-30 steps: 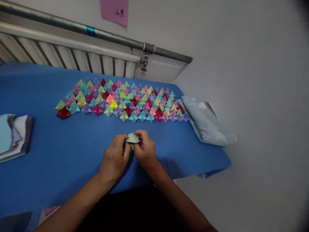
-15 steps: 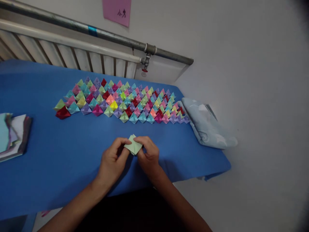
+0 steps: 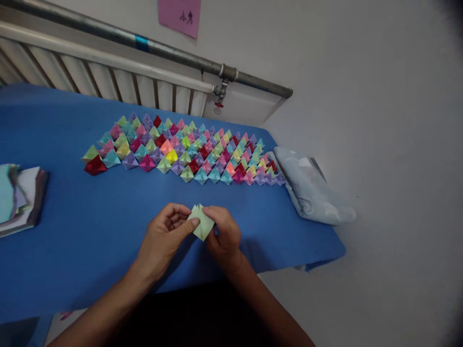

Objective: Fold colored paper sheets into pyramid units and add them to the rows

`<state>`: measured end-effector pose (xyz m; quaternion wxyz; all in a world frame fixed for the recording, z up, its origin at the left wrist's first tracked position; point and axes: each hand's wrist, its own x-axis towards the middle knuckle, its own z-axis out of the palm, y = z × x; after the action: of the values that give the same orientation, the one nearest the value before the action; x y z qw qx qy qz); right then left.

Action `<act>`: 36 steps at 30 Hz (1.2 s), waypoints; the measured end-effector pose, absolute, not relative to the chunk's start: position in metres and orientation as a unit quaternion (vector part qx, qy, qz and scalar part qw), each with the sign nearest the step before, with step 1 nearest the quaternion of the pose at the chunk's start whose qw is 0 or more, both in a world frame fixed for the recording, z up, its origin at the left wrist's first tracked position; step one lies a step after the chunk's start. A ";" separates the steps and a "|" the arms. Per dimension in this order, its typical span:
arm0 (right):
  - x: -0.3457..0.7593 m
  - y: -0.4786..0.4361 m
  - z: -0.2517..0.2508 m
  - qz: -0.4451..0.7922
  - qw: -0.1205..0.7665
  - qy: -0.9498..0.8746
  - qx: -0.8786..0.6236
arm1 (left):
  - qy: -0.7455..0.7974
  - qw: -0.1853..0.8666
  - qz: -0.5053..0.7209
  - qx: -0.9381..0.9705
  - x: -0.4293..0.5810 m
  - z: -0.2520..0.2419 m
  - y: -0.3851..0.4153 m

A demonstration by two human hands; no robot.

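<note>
A small pale green piece of folded paper (image 3: 203,225) is held between my two hands above the blue cloth (image 3: 90,231). My left hand (image 3: 164,234) pinches its left side, with the thumb lying across the front. On the right side, my right hand (image 3: 224,235) grips the paper, and its lower fingers are partly hidden behind it. Beyond my hands, several rows of folded paper boats (image 3: 188,154) in many colours stand close together. A dark red boat (image 3: 95,165) sits at the near left end of the rows.
At the left edge lies a stack of coloured paper (image 3: 25,197). A folded light blue cloth (image 3: 307,188) rests at the right end, by the wall. Behind the table run a white radiator (image 3: 108,79) and a metal pipe (image 3: 173,57) with a red-handled valve (image 3: 219,104).
My left thumb has moved from the upper edge of the paper down across its front. The folded paper now sits slightly lower and is turned a little. The boats stay in place.
</note>
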<state>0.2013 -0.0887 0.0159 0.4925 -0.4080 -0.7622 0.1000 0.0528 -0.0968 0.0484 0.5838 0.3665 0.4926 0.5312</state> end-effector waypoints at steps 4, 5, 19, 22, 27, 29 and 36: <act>0.198 -0.089 0.020 0.129 0.503 -0.732 -0.442 | 0.486 0.563 0.515 0.426 0.053 0.050 -0.101; 0.196 -0.090 0.022 0.140 0.504 -0.721 -0.454 | 0.485 0.554 0.514 0.440 0.053 0.050 -0.101; 0.194 -0.093 0.026 0.208 0.512 -0.677 -0.486 | 0.483 0.223 0.488 0.692 0.053 0.030 -0.111; 0.193 -0.093 0.025 0.187 0.519 -0.678 -0.487 | 0.481 0.110 0.481 0.724 0.054 0.025 -0.110; 0.194 -0.092 0.021 0.140 0.521 -0.700 -0.469 | 0.487 0.127 0.495 0.709 0.056 0.025 -0.111; 0.195 -0.091 0.021 0.128 0.525 -0.708 -0.454 | 0.505 0.201 0.500 0.674 0.056 0.029 -0.111; 0.196 -0.092 0.018 0.088 0.533 -0.741 -0.400 | 0.479 0.588 0.511 0.404 0.049 0.046 -0.103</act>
<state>0.1964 -0.0915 0.0183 0.5327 -0.3995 -0.7408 0.0881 0.0494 -0.1033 0.0465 0.5884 0.4044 0.4789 0.5108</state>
